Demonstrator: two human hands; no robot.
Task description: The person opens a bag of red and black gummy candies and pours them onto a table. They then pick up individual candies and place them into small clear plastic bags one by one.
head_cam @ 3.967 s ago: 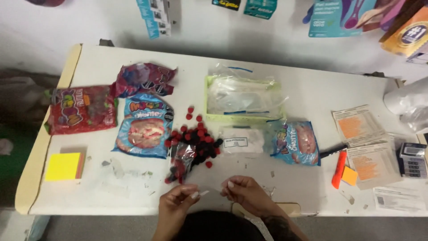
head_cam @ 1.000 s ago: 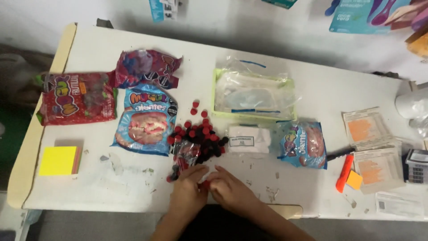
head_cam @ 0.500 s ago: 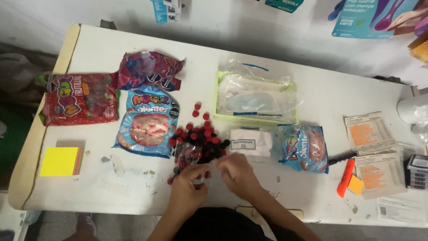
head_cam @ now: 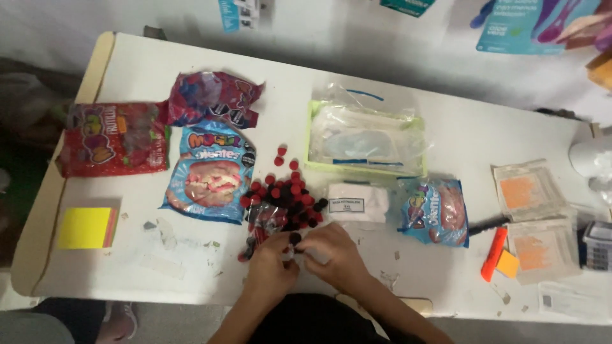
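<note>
A heap of red and black berry-shaped candies [head_cam: 285, 197] lies in the middle of the white table [head_cam: 446, 134]. My left hand [head_cam: 271, 261] and my right hand [head_cam: 331, 251] meet just below the heap, fingertips together. Between them sits a black candy [head_cam: 294, 238] and a bit of clear plastic that both hands pinch. A small clear bag with red candies [head_cam: 258, 229] lies under my left fingers.
Left of the heap lie a blue candy bag [head_cam: 210, 172], a red candy bag [head_cam: 115, 139], a crumpled purple bag [head_cam: 213, 97] and a yellow sticky-note pad [head_cam: 86, 227]. Right of it are a white box [head_cam: 357, 202], a green tray of clear bags [head_cam: 366, 140], another blue bag [head_cam: 437, 213], an orange marker [head_cam: 494, 251] and paper packets [head_cam: 529, 191].
My hands were apart near the table's front edge four seconds ago. They came together and moved up toward the candy heap, now pinching at its lower edge.
</note>
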